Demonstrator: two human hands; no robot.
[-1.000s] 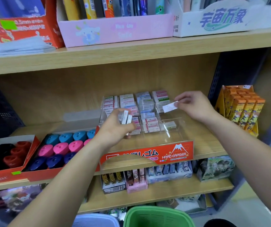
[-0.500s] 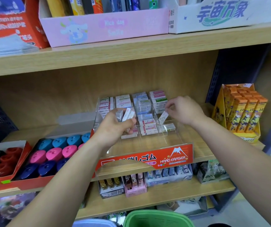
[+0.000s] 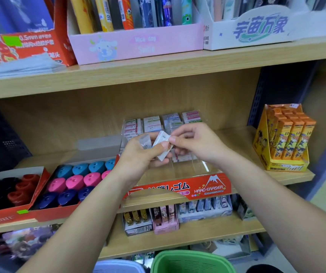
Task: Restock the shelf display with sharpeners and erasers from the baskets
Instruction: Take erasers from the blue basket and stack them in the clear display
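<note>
Draws the right hand [image 3: 197, 144] back from the clear case [image 3: 201, 168] to the left hand [image 3: 138, 160], pinches the end of one eraser [image 3: 163, 146] among the few gripped in the left, just above the case, ready, seemingly, to fill another bare front slot

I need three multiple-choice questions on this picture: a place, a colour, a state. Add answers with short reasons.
1. Where is the green basket? A. top shelf B. below the shelves C. on the middle shelf
2. Middle row of sharpeners? A. pink B. yellow C. white
3. The right hand is: A. idle B. pinching an eraser held by the left hand C. pressing the shelf
B: its rim shows at the bottom edge. A: pink lies between teal and dark blue rows. B: its fingertips close on the eraser.
</note>
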